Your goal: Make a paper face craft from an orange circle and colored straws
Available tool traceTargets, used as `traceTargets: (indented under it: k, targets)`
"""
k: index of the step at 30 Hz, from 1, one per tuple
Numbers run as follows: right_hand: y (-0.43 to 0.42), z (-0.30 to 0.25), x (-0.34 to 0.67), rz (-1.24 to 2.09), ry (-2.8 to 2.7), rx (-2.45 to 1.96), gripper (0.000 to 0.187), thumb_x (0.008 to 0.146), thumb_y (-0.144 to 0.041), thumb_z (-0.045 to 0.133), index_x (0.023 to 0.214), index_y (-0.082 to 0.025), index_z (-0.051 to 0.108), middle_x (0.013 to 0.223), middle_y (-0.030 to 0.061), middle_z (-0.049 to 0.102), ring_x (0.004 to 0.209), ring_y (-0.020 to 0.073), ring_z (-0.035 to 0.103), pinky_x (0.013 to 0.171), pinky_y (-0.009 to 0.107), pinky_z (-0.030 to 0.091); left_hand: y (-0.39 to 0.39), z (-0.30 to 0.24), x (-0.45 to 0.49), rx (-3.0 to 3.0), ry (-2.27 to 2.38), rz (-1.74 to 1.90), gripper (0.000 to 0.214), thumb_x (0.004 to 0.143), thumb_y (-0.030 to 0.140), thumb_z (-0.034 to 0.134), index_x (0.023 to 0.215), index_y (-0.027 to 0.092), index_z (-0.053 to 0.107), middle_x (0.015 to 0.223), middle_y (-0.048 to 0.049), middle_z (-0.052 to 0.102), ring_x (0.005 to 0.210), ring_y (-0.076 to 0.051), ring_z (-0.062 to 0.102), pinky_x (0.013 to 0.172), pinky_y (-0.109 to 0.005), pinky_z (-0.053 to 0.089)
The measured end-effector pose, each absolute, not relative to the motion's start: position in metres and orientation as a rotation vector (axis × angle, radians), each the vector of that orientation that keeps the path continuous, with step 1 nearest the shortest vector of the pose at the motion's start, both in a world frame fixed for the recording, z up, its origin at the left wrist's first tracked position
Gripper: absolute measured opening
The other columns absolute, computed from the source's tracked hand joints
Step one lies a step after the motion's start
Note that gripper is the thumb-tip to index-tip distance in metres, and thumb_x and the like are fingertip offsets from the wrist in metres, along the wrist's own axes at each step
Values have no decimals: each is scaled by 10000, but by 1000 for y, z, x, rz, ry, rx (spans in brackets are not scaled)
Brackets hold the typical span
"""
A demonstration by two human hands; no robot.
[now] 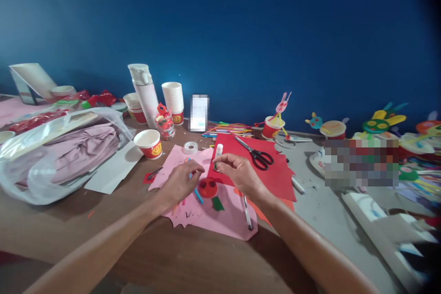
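Note:
My right hand (237, 172) is closed in a pinch above the red paper, with a small dark green piece (216, 165), probably paper, at its fingertips. Right behind those fingertips is a white glue stick (219, 149). My left hand (184, 179) hovers over the pink paper (213, 225), fingers bent and slightly apart from the thumb, holding nothing that I can see. Between and below both hands lies a red paper disc (208, 188) with two dark round marks. A green paper scrap (217, 203) rests just below it, and a blue pen (198, 195) lies beside it.
Black-handled scissors (260, 157) lie on red paper (275, 183). A pen (247, 216) is at the right. Around stand a paper cup (148, 143), a tape roll (190, 148), a flask (146, 98), stacked cups (172, 101), a plastic bag (69, 156) and several cup figures (274, 126).

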State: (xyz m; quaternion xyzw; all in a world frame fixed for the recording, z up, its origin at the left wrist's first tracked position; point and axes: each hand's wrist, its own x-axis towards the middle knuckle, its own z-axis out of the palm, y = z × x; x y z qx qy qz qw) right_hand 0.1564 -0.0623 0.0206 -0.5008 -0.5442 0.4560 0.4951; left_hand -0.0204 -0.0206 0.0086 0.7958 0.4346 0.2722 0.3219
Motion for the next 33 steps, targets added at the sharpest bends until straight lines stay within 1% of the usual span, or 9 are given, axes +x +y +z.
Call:
traceTargets:
  k: [3,7,9,12,15,18,23,29,33]
  targets:
    - [-60,16,154,1144,-1295,-1211,157,746,-221,569,855,-171,670,788,-4,664,744,114,600,726,249,450,-23,22,-21,1943,1162,703,201,745,233,503,808,181,687,814,-40,676,699,-169,593,638,-258,437]
    - [-56,10,149,1216,-1221,-1145,157,730,-227,585,859,-175,659,825,9,670,771,128,606,733,261,449,-24,26,-16,1599,1109,746,216,752,276,525,841,141,668,640,-10,619,556,-127,542,549,-236,428]
    - [-56,7,146,1228,-1168,-1139,151,721,-243,604,849,-175,646,794,7,662,742,129,604,704,258,450,-25,23,-14,1484,1047,816,213,739,283,554,841,132,663,606,1,594,548,-118,531,545,-228,427]
    - [-55,2,145,1217,-1126,-1132,162,709,-252,629,849,-170,623,741,-2,640,687,121,594,654,248,446,-27,17,-12,1335,971,860,199,726,289,601,828,128,657,631,-5,604,572,-111,538,570,-222,432]
    - [-55,-3,145,1198,-1131,-1135,187,720,-253,623,884,-168,600,692,-15,610,644,113,583,619,242,437,-30,11,-11,1238,913,865,224,725,322,634,838,130,653,655,-16,622,587,-114,549,593,-229,438]
    - [-55,-5,145,1175,-1174,-1168,201,730,-240,607,916,-170,578,645,-31,584,595,104,559,577,231,419,-30,6,-11,1227,927,853,246,697,340,670,833,135,653,628,-12,620,571,-116,546,568,-225,433]
    - [-54,-7,141,1146,-1252,-1247,179,750,-223,576,923,-179,574,603,-47,559,539,86,510,526,211,378,-27,1,-12,1243,991,881,185,652,288,698,738,134,640,544,21,574,502,-88,498,512,-197,403]
    - [-51,-9,139,1184,-1141,-1233,175,793,-251,531,926,-163,600,746,24,657,650,125,591,629,259,456,-25,1,-19,1033,944,848,103,680,220,642,677,145,572,534,31,553,490,-73,487,499,-179,384]
    - [-50,-10,140,1144,-1167,-1267,137,787,-261,547,828,-160,630,726,17,646,658,122,575,633,248,452,-23,-2,-21,894,906,839,114,680,210,642,690,152,544,555,22,579,494,-76,506,497,-182,401]
